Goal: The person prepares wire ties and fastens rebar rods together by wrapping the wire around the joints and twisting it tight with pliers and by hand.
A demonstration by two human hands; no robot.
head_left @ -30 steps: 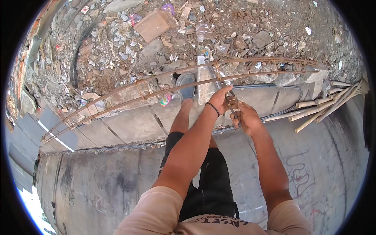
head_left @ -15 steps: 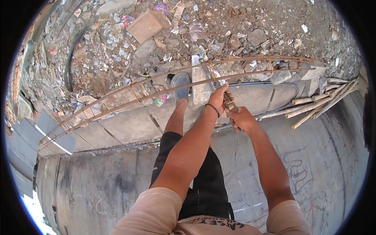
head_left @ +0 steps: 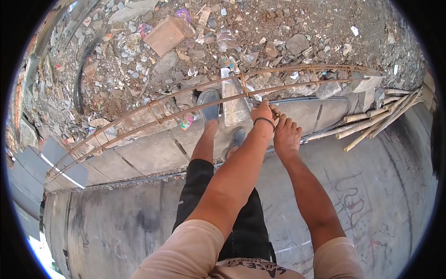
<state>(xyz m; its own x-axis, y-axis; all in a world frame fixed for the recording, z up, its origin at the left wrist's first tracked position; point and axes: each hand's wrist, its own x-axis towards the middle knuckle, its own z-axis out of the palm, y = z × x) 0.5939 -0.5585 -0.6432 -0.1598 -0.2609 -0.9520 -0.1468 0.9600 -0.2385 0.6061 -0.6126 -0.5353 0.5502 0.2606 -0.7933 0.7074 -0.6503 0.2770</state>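
A long rust-coloured rebar frame [head_left: 186,108], two rods joined by small tied rings, stretches across the view above the concrete ledge. My left hand [head_left: 263,113], with a dark band at its wrist, is closed around a dark metal bar [head_left: 245,86] that crosses the frame at a slant. Just right of it, my right hand [head_left: 287,136] has its back towards me and its fingers bent. Its fingertips are near the bar's lower end by my left hand. What lies under those fingers is hidden.
My feet, in grey shoes [head_left: 210,103], stand by a pale concrete block [head_left: 234,104]. Bamboo poles [head_left: 367,123] and black cable [head_left: 341,103] lie right. Rubble, litter and a brown slab [head_left: 168,35] cover the ground beyond. A grey concrete surface [head_left: 125,223] spreads below the ledge.
My right hand has turned and its fingers now point upward; the thin wire loop that hung below it no longer shows. My left hand has shifted slightly left and up.
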